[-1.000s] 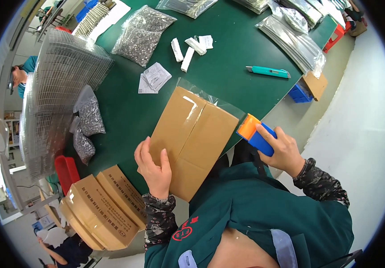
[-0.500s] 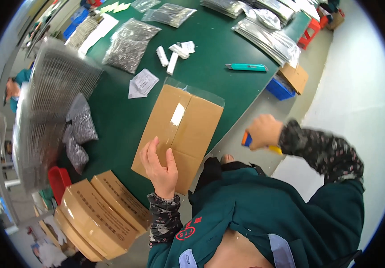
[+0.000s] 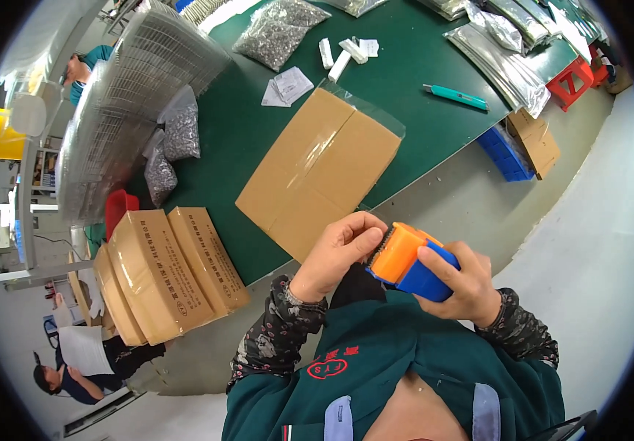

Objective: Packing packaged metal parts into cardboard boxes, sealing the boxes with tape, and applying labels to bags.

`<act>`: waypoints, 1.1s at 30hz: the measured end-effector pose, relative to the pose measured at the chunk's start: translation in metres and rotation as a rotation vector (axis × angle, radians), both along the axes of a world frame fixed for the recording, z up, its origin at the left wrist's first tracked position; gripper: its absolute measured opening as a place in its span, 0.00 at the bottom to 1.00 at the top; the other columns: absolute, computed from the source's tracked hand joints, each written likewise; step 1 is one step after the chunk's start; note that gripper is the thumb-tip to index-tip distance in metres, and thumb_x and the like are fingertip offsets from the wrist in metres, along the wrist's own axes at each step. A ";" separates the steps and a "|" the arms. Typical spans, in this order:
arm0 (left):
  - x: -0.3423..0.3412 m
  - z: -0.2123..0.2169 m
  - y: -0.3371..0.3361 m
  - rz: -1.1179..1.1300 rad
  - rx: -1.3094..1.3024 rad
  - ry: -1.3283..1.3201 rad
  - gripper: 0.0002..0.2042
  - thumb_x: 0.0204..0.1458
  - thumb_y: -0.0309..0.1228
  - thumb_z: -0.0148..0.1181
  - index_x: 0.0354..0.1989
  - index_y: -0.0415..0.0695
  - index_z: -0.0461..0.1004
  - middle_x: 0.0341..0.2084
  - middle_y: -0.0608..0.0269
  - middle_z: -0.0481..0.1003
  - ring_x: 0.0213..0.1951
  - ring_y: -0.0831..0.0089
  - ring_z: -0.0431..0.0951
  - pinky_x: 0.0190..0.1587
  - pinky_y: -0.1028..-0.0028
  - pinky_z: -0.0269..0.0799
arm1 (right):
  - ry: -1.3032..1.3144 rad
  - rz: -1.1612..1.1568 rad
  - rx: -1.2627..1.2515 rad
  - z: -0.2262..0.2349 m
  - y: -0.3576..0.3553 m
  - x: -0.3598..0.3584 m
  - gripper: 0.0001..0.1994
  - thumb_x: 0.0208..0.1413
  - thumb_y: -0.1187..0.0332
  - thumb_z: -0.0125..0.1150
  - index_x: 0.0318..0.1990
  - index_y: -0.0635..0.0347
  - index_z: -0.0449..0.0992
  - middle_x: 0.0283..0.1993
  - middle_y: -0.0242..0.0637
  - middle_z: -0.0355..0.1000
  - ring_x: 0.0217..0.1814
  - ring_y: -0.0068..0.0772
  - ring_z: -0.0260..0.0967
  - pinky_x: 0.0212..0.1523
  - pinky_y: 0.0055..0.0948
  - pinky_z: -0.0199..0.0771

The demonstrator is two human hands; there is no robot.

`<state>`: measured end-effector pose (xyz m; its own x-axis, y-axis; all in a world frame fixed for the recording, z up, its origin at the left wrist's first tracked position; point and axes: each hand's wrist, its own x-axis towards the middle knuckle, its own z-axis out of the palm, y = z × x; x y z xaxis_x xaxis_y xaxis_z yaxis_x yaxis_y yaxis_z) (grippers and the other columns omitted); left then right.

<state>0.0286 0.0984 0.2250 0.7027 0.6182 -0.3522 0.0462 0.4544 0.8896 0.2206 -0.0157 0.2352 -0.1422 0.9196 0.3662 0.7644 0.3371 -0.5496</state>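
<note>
An orange and blue tape dispenser [image 3: 411, 257] sits in my right hand [image 3: 467, 283], in front of my chest, with its dark toothed edge toward the left. My left hand [image 3: 342, 253] is at that edge, thumb and fingers pinched together; whatever lies between them is too small to make out. Just beyond both hands, a brown cardboard box [image 3: 309, 158] rests on the green table [image 3: 221, 147]. Clear tape runs along its middle seam, and a strip of clear film or tape sticks out past its far edge.
Stacked cartons [image 3: 162, 272] stand at the left, near a red bin [image 3: 118, 209] and clear plastic trays [image 3: 140, 88]. Bags of small parts [image 3: 280, 33], paper slips [image 3: 287, 87] and a teal utility knife [image 3: 456, 97] lie on the table. A blue crate [image 3: 504, 151] is beyond the right edge.
My left hand has left the box and come to the dispenser's toothed edge. My right hand has brought the dispenser in from the right. The view has shifted.
</note>
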 end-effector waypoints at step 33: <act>-0.106 -0.104 0.203 0.223 0.575 0.724 0.30 0.43 0.38 0.61 0.53 0.36 0.59 0.33 0.56 0.73 0.32 0.72 0.72 0.37 0.74 0.68 | -0.597 0.059 -0.632 -0.055 0.064 -0.075 0.23 0.31 0.64 0.59 0.43 0.51 0.70 0.24 0.46 0.65 0.23 0.47 0.66 0.23 0.38 0.66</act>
